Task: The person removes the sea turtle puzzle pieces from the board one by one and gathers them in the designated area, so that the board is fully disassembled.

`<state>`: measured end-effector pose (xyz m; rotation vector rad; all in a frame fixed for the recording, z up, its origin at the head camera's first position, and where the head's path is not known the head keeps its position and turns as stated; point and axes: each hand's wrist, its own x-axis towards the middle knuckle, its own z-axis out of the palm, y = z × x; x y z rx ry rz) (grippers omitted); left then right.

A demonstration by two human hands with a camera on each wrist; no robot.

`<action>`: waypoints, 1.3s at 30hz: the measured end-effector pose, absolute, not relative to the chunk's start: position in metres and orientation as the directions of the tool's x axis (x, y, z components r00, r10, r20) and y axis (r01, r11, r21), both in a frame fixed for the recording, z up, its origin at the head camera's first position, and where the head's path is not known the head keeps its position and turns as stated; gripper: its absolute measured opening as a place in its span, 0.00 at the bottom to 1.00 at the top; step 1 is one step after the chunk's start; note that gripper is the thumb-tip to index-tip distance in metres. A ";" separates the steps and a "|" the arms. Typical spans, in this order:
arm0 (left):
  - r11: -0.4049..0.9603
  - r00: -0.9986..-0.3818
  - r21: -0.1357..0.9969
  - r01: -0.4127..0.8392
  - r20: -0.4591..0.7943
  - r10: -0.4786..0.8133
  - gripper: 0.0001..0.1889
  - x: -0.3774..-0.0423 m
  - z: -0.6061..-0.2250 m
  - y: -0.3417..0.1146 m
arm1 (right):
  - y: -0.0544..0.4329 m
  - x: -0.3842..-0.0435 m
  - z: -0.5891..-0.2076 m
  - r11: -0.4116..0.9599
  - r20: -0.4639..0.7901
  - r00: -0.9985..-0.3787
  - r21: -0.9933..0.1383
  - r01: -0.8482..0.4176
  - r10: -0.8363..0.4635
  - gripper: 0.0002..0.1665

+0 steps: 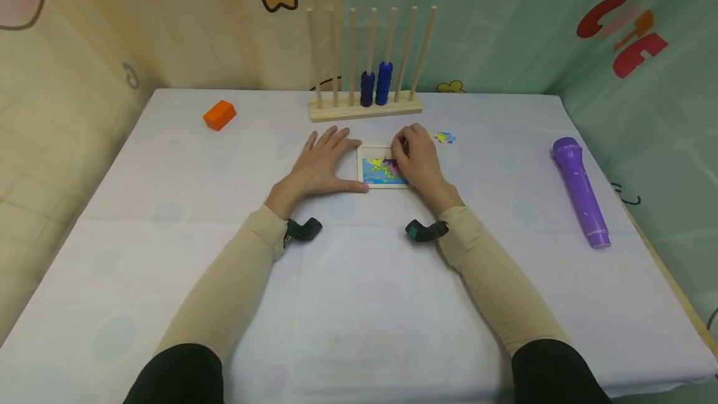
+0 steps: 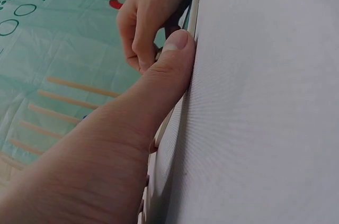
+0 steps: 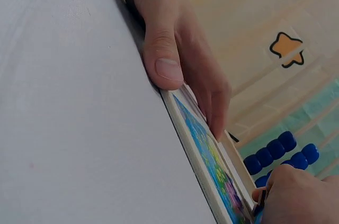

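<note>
A small jigsaw puzzle in a wooden frame point(image 1: 384, 170) lies on the table, its lower part filled with a blue, yellow and purple picture. My left hand point(image 1: 320, 164) is spread at the frame's left side, the thumb on its near corner and the index finger by its far corner. Over the frame's right side, my right hand point(image 1: 419, 161) pinches a small puzzle piece point(image 3: 259, 214), mostly covered by the fingers. Loose puzzle pieces point(image 1: 445, 137) lie just beyond the right hand. The right wrist view also shows the left thumb point(image 3: 168, 70) on the frame's edge.
Behind the puzzle stands a wooden peg rack point(image 1: 366, 112) with blue beads point(image 1: 384, 83) on two of its pegs. An orange block point(image 1: 219, 115) is at the far left. A purple microphone-shaped toy point(image 1: 581, 192) lies at the right, on the white tablecloth point(image 1: 359, 317).
</note>
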<state>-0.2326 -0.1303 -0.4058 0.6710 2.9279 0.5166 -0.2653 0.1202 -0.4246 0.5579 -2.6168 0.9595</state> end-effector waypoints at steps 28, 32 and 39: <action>0.844 -0.902 0.361 0.396 -0.018 0.430 0.56 -0.233 -0.409 -0.132 | 0.146 -0.268 -0.417 0.445 0.409 -0.896 -0.845 -0.298 0.175 0.11; 0.845 -0.902 0.361 0.395 -0.021 0.431 0.56 -0.233 -0.409 -0.131 | 0.162 -0.275 -0.415 0.494 0.359 -0.910 -0.841 -0.220 0.207 0.14; 0.842 -0.899 0.359 0.402 -0.021 0.438 0.56 -0.234 -0.407 -0.130 | 0.194 -0.282 -0.416 0.449 0.303 -0.878 -0.886 -0.116 0.371 0.15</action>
